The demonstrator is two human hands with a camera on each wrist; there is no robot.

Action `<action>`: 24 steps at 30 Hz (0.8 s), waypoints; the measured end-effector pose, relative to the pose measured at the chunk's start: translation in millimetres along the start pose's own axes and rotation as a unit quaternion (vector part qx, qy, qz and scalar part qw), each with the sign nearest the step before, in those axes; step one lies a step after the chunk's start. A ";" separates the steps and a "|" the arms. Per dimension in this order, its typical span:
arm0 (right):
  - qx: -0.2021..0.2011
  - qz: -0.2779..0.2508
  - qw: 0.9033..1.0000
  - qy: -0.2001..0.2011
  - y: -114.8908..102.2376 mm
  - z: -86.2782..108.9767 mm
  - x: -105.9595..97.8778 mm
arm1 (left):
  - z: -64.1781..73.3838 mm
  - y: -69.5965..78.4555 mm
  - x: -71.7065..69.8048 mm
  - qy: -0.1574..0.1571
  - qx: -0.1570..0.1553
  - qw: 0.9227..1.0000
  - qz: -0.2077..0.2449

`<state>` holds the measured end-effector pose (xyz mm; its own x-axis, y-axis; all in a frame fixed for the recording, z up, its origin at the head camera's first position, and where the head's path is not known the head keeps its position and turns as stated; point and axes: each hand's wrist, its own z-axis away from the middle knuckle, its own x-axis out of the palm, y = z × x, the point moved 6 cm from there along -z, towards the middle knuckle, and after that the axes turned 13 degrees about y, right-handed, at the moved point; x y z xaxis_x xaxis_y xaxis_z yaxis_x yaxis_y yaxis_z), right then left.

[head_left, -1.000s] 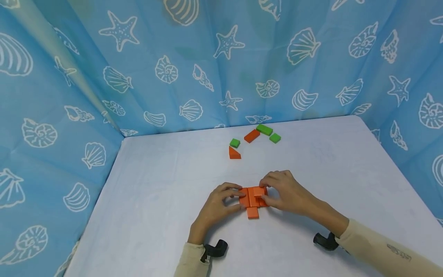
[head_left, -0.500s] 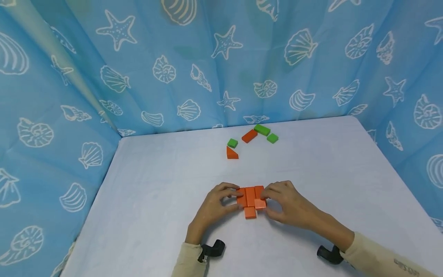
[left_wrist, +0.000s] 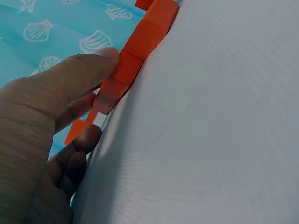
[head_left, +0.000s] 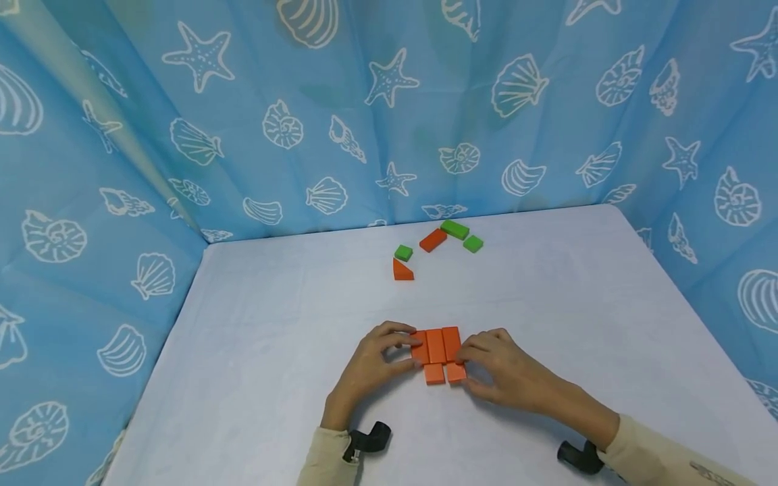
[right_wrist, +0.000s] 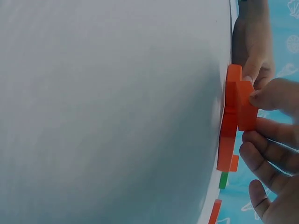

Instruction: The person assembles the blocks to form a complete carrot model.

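Note:
Three oblong orange blocks [head_left: 435,346] lie side by side, with a small orange block [head_left: 434,374] against their near ends. My left hand [head_left: 373,358] holds the leftmost oblong block [head_left: 417,352] between thumb and fingers; in the left wrist view the thumb presses the end of the orange row [left_wrist: 128,67]. Thumb and fingertips of my right hand [head_left: 501,368] pinch a second small orange block [head_left: 456,373] at the row's near right corner. In the right wrist view this pinched block [right_wrist: 246,106] overlaps the orange blocks behind it, and the other fingers are spread.
Farther back on the white table [head_left: 292,297] lie an orange wedge [head_left: 402,271], a green block [head_left: 404,252], a red-orange oblong block [head_left: 433,240], a long green block [head_left: 454,229] and another small green block [head_left: 473,244]. A blue shell-patterned curtain [head_left: 365,101] stands behind the table.
My right hand has brought the small orange block nearer, from over the right oblong block to beside the other small block. My left hand keeps its hold. The head view has shifted slightly.

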<state>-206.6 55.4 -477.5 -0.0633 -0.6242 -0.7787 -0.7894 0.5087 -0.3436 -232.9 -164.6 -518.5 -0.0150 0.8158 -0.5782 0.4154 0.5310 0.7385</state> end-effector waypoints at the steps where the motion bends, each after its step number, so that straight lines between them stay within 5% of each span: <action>1: -0.002 0.001 1.000 -0.001 -0.5 -0.3 1.3 | 0.2 -0.1 -0.1 0.000 -0.001 1.000 0.000; 10: -0.038 0.027 0.999 0.010 -4.8 -0.7 8.3 | -1.1 -1.4 1.2 -0.002 -0.006 1.000 -0.003; 24: -0.038 0.038 0.998 0.038 -5.9 2.2 14.2 | 0.5 1.4 0.5 0.001 -0.008 1.000 -0.005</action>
<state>-201.5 44.8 -487.6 -0.1688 -0.6297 -0.7583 -0.8239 0.5124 -0.2421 -231.9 -163.5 -517.9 -0.0204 0.8110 -0.5847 0.3999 0.5426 0.7386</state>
